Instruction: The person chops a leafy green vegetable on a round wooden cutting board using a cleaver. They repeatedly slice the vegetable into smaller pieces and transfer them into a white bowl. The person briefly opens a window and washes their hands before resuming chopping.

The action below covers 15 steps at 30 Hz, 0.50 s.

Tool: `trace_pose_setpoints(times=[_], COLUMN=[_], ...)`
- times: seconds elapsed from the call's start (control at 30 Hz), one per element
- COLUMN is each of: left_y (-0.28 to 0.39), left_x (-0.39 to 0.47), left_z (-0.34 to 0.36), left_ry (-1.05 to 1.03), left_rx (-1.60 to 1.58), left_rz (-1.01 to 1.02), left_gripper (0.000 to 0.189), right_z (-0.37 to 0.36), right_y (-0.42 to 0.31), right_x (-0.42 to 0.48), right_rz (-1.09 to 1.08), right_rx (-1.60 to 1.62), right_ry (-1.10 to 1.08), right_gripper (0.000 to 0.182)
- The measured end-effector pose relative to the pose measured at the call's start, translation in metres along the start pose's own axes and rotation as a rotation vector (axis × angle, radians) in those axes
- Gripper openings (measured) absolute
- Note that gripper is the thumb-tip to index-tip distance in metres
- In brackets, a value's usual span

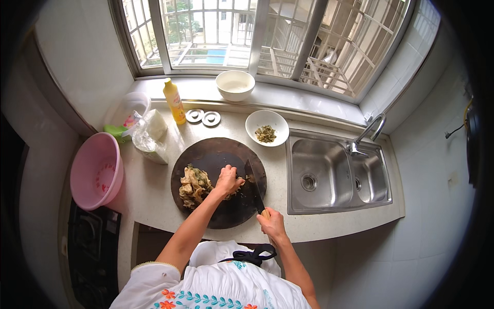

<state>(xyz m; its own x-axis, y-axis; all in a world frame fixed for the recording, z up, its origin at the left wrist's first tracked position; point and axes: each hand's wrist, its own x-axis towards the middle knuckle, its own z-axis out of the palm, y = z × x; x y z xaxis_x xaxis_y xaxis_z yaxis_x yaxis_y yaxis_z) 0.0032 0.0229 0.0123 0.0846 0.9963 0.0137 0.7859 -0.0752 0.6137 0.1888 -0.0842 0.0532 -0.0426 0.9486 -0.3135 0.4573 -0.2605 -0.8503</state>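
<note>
My right hand (273,223) grips the wooden handle of a kitchen knife (255,189), whose dark blade lies along the right part of a round, dark chopping board (224,222). Just left of the blade, my left hand (229,180) presses with curled fingers on some pale, leafy pickled vegetable. A larger heap of the same leafy vegetable (195,185), pale with green parts, lies on the left of the board. Small bits rest near the blade. Behind the board's right side, a white bowl (251,119) holds chopped greenish pieces (265,134).
A pink plastic basin (81,170) stands left, beside a black gas stove (90,247). Behind the board are a plastic bag (148,135), a yellow bottle (174,102) and two metal lids (211,118). Another white bowl (235,92) sits on the windowsill. A steel double sink (322,174) is at right.
</note>
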Motion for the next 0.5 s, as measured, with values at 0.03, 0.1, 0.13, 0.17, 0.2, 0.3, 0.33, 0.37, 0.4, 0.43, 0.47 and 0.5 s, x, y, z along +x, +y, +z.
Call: trace_pose_setpoints(times=[0.03, 0.1, 0.13, 0.17, 0.2, 0.3, 0.33, 0.37, 0.4, 0.43, 0.47, 0.5], left_y=[0.007, 0.012, 0.013, 0.013, 0.010, -0.001, -0.001, -0.001, 0.000, 0.004, 0.008, 0.009], left_x=[0.001, 0.001, 0.002, 0.002, 0.003, 0.003, 0.001, -0.003, -0.010, -0.014, -0.018, -0.021], left_z=[0.000, 0.003, 0.003, 0.003, 0.005, 0.004, 0.001, -0.001, -0.003, -0.004, -0.005, -0.006], left_ry=[-0.036, -0.090, -0.135, -0.179, -0.206, -0.259, -0.261, -0.262, -0.187, -0.175, -0.163, -0.151], left_rx=[0.043, 0.084, 0.096, 0.107, 0.084, 0.023, 0.009, -0.006, 0.025, 0.063, 0.102, 0.143], left_rz=[-0.010, 0.039, 0.060, 0.080, 0.095, 0.154, 0.186, 0.217, 0.310, 0.324, 0.338, 0.347], left_gripper=[0.041, 0.040, 0.039, 0.038, 0.039, 0.040, 0.040, 0.041, 0.046, 0.047, 0.049, 0.051], right_z=[0.000, -0.002, -0.003, -0.004, -0.006, -0.014, -0.016, -0.019, -0.020, -0.021, -0.022, -0.022], right_y=[0.001, -0.001, -0.002, -0.002, -0.002, -0.005, -0.005, -0.005, -0.006, -0.007, -0.007, -0.007], right_x=[-0.001, -0.003, -0.004, -0.005, -0.005, -0.006, -0.005, -0.004, -0.003, -0.002, -0.001, 0.001], right_rz=[-0.016, 0.013, 0.028, 0.040, 0.047, 0.045, 0.045, 0.044, 0.051, 0.057, 0.064, 0.063], right_rx=[0.030, 0.054, 0.067, 0.070, 0.075, 0.078, 0.081, 0.083, 0.093, 0.103, 0.112, 0.122], right_ry=[0.023, 0.037, 0.041, 0.045, 0.050, 0.046, 0.039, 0.032, 0.019, 0.005, -0.008, -0.030], right_gripper=[0.025, 0.025, 0.026, 0.025, 0.025, 0.023, 0.022, 0.022, 0.021, 0.020, 0.019, 0.019])
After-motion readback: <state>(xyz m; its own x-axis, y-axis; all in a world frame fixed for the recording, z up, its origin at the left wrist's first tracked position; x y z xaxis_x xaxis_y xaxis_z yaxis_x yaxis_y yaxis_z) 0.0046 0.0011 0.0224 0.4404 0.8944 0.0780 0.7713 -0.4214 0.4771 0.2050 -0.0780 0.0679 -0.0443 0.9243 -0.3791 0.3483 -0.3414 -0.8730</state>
